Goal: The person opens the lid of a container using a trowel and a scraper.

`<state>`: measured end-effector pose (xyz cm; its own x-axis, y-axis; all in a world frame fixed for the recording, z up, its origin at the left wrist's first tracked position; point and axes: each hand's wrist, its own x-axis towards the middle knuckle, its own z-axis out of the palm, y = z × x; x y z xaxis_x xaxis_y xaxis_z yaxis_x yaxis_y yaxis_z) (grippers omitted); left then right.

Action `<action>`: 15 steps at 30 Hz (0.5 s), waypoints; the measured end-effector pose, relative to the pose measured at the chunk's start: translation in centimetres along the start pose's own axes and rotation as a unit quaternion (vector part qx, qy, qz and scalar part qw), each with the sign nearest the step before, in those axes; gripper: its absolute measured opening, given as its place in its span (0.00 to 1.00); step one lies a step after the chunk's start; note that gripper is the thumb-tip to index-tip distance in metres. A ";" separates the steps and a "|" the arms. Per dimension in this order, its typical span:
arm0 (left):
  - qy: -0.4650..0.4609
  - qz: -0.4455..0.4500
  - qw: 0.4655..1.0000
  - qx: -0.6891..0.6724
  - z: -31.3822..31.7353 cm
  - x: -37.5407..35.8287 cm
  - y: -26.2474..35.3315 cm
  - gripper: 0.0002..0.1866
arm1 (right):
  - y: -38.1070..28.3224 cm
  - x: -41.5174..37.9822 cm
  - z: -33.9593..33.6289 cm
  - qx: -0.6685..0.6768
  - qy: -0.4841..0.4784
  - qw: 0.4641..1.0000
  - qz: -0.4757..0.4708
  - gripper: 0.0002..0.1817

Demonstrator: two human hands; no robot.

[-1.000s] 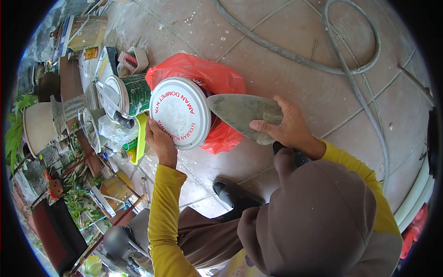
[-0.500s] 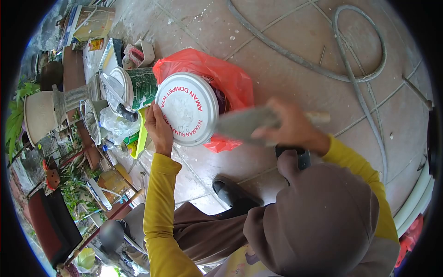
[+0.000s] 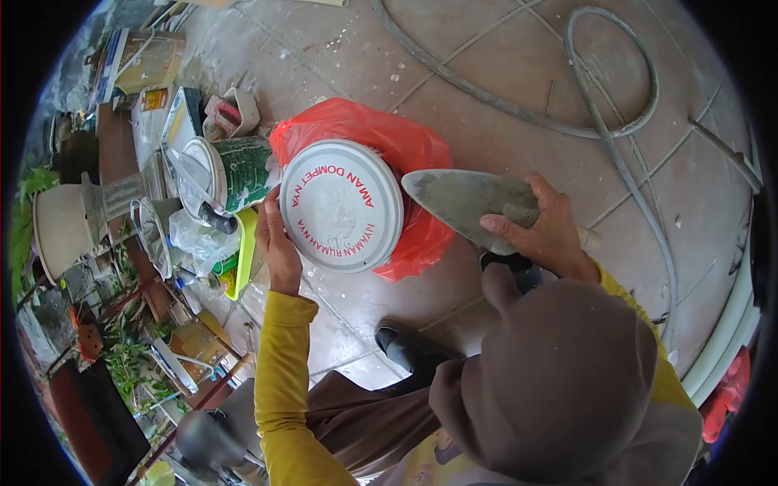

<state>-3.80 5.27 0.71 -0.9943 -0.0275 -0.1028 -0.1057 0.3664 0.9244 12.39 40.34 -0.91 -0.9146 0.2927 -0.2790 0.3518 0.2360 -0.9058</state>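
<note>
A lidded paint bucket (image 3: 340, 202) has a white round top with red lettering and is wrapped in a red plastic bag (image 3: 425, 235). My left hand (image 3: 280, 247) holds it by the left rim, fingers pressed along the edge. On the other side, my right hand (image 3: 551, 235) is closed around a trowel (image 3: 462, 196), thumb on the blade. The blade is pointed, grey and smeared, and its tip reaches close to the lid's right rim. Behind the hand part of the trowel's pale handle (image 3: 590, 240) shows.
Left of the bucket stands a green paint can (image 3: 243, 170) with a knife-like scraper (image 3: 194, 182) on its lid. A yellow-green tray (image 3: 245, 255) and a clear plastic bag (image 3: 203, 239) lie beside it. A grey hose (image 3: 502, 105) loops over the tiled floor.
The trowel has drawn back to the right, off the bucket's rim, and its blade is no longer blurred. My left hand stays at the lid's left edge.
</note>
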 end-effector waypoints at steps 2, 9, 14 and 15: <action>-0.009 0.047 0.999 0.013 1.5 0.4 -0.6 0.21 | 0.6 -0.7 0.2 -0.007 0.001 1.000 0.006 0.33; 0.044 0.007 0.998 0.051 1.1 -0.3 -1.2 0.20 | 1.4 -0.9 0.6 -0.010 -0.001 1.000 -0.005 0.37; 0.069 -0.008 0.998 0.006 1.6 -1.1 -1.0 0.21 | 0.9 -0.7 0.7 0.027 -0.028 0.999 -0.016 0.35; 0.069 -0.013 0.998 0.004 1.5 -1.2 -1.0 0.21 | 0.9 -0.7 0.7 0.027 -0.030 0.999 -0.017 0.35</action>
<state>-2.49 6.33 -0.64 -0.9835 -0.1649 -0.0746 -0.1320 0.3712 0.9191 13.26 39.66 -1.79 -0.9366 0.2285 -0.2657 0.3112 0.1936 -0.9304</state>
